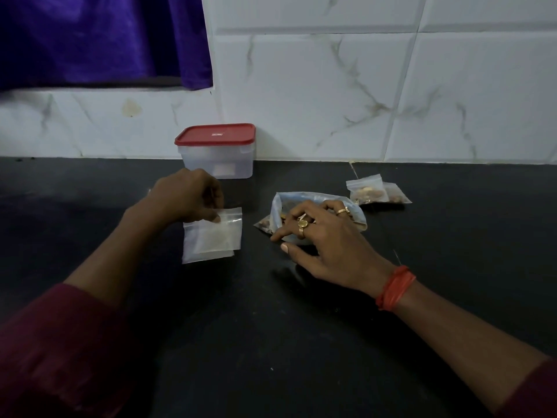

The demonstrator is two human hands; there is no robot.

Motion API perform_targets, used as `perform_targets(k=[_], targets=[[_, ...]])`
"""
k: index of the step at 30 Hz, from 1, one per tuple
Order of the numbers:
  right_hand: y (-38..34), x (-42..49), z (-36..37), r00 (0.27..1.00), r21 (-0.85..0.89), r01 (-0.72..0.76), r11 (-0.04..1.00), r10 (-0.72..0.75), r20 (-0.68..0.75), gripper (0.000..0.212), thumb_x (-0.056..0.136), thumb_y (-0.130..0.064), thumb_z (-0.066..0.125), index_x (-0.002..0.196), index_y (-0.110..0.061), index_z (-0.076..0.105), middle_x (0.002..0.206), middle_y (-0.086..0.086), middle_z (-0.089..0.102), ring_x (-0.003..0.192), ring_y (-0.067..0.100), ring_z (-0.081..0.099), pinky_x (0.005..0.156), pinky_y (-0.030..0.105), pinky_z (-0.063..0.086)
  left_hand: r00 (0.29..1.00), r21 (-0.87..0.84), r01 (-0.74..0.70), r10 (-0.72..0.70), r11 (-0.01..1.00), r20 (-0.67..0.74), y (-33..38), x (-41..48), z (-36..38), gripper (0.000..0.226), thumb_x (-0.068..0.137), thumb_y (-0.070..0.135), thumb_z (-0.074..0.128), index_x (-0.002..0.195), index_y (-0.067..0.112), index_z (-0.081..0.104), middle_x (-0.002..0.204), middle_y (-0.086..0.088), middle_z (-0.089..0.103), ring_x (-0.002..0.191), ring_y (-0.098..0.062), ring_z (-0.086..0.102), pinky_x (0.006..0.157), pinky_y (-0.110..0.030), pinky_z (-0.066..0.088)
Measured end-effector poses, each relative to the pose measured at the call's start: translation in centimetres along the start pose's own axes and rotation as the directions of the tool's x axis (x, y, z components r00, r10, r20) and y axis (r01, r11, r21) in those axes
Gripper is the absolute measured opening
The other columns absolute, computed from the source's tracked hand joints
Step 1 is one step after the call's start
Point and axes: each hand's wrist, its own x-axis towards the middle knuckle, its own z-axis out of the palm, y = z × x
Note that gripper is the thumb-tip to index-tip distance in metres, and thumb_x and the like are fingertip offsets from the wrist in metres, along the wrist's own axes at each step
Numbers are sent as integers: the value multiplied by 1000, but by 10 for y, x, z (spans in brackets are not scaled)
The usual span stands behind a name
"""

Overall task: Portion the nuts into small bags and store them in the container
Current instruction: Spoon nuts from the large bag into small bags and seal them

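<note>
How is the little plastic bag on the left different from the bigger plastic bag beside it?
The little clear plastic bag lies flat and looks empty; the bigger clear plastic bag is puffy with brown nuts inside. The left hand pinches the little bag's top edge; the right hand rests spread over the bigger bag. Both are see-through and sit on the black counter.

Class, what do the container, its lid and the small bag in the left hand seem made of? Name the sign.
Container: probably frosted translucent plastic; walls look cloudy. Lid: opaque red plastic, smooth, moulded rim. Small bag: thin translucent plastic film; glossy, creased.
</note>
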Motion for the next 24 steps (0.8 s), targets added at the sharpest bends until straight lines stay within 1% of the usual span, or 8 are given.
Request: perform_targets(k=[4,8,11,14,16,20,22,24], targets=[[1,0,0,1000,6,-7,1000,7,10,31,91,-49,51,113,-40,71,118,-11,57,108,10,56,100,38,33,999,-8,15,-16,1000,-46,0,0,1,14,82,25,80,89,25,69,87,9,67,89,-10,65,74,-28,50],[2,0,0,1000,0,-3,1000,3,-1,29,91,-48,51,111,-40,71,117,-12,57,108,10,56,101,38,32,999,-78,-21,17,997,-46,-1,1,-2,17,81,23,80,82,30,65,82,16,62,84,-6,64,69,-25,49],[3,0,0,996,16,1,1000,1,-88,25,90,-43,57,109,-37,73,115,-12,60,106,10,57,101,35,29,991,-185,-94,74,978,-114,2,-2,-7,13,82,19,80,85,26,69,82,14,65,78,-4,64,68,-23,53],[3,3,-3,983,103,-38,994,56,-176,23,89,-37,61,108,-33,73,108,-14,64,92,-2,57,100,42,39,962,-250,-168,104,954,-253,10,-3,-7,20,85,21,76,105,19,74,85,14,67,73,-1,61,62,-8,44],[2,5,-5,967,181,-68,981,110,-231,21,88,-34,63,107,-32,72,99,-15,64,78,-4,58,92,44,47,940,-309,-196,88,931,-329,21,-2,-4,20,88,23,73,108,17,75,92,6,72,70,0,62,58,-6,42],[0,7,-11,924,328,-103,939,212,-317,21,88,-18,69,108,-23,75,90,-10,64,70,9,63,78,27,54,876,-426,-308,79,851,-475,55,-8,4,16,90,24,72,106,21,74,96,6,74,75,1,66,61,-9,49],[-1,6,-12,914,372,-136,918,261,-310,23,88,-11,70,109,-20,75,90,-7,67,71,10,64,74,17,53,834,-477,-363,51,800,-550,76,-15,9,16,88,25,74,103,22,75,91,7,74,73,-3,68,63,-17,55],[-1,6,-12,894,356,-177,918,301,-333,26,88,-12,71,112,-21,75,94,-7,68,72,7,63,74,11,49,822,-568,-409,18,714,-570,95,-22,14,16,87,25,74,101,17,77,86,6,75,68,-6,71,60,-22,57]])
